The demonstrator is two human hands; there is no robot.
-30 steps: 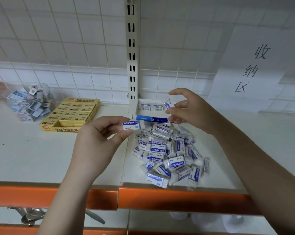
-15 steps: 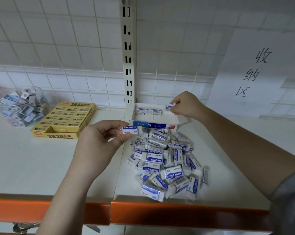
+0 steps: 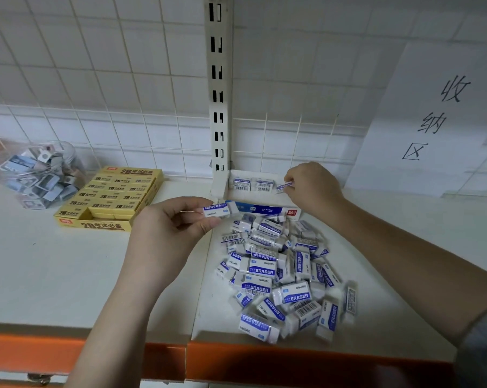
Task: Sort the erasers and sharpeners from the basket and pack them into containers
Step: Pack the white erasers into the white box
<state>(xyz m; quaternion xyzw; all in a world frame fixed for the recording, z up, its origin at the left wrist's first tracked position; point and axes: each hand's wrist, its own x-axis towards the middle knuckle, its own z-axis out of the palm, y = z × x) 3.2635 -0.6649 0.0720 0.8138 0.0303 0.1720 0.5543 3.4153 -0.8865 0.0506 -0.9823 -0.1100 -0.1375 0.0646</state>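
**Third eraser held at the box, another waiting in the left hand**

The right hand (image 3: 311, 189) reached into the open white and blue eraser box (image 3: 262, 210) at the far side of the white shelf (image 3: 55, 270), its fingers curled and pinching a small blue-sleeved eraser (image 3: 283, 186) just beside the two erasers (image 3: 253, 184) already standing in a row along the box's far wall. Whether the pinched piece was touching its neighbour could not be told.

The left hand (image 3: 166, 236) hovered near the box's left front corner, thumb and fingers gripping a second eraser (image 3: 217, 210) by one end, the printed sleeve facing the camera upside down.

A loose pile of erasers (image 3: 281, 278) lay on the shelf in front of the box, spreading toward the orange front edge (image 3: 264, 359). Well to the left sat a yellow tray of 2B erasers (image 3: 110, 201), and farther left a clear jar of sharpeners (image 3: 39, 175). A paper sign (image 3: 432, 121) with handwritten characters hung on the wire grid at the right.
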